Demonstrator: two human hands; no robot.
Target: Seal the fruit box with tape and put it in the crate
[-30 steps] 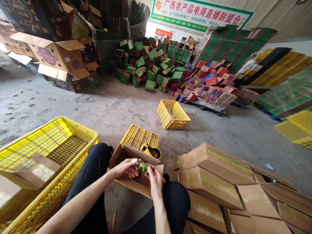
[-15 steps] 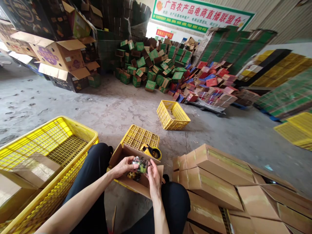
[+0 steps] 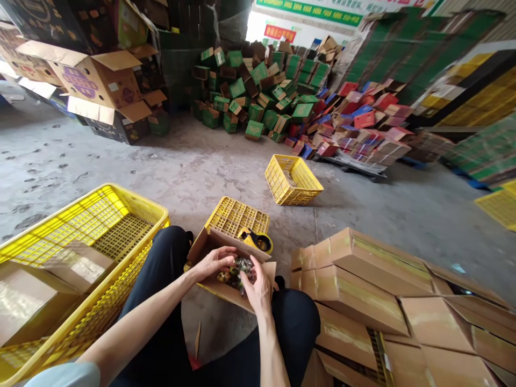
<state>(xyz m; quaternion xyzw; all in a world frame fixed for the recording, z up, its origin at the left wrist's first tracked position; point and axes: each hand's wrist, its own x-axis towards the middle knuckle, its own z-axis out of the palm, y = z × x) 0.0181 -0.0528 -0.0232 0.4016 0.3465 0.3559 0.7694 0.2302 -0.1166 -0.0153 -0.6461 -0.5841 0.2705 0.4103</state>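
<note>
An open brown cardboard box rests between my knees, on an upturned yellow crate. Small dark-green wrapped items lie inside it. My left hand reaches into the box with curled fingers touching the items. My right hand is at the box's near edge, fingers closed on a crinkly wrapped packet. A yellow tape dispenser sits on the crate just behind the box.
A large yellow crate holding cardboard stands at my left. Stacked flat cardboard boxes lie at my right. A smaller yellow crate sits on the concrete floor ahead. Piles of green and red boxes fill the back.
The view has tilted down slightly. Both hands have lowered the wrapped packet from above the box down into it, the right hand moving toward the box's near edge.
</note>
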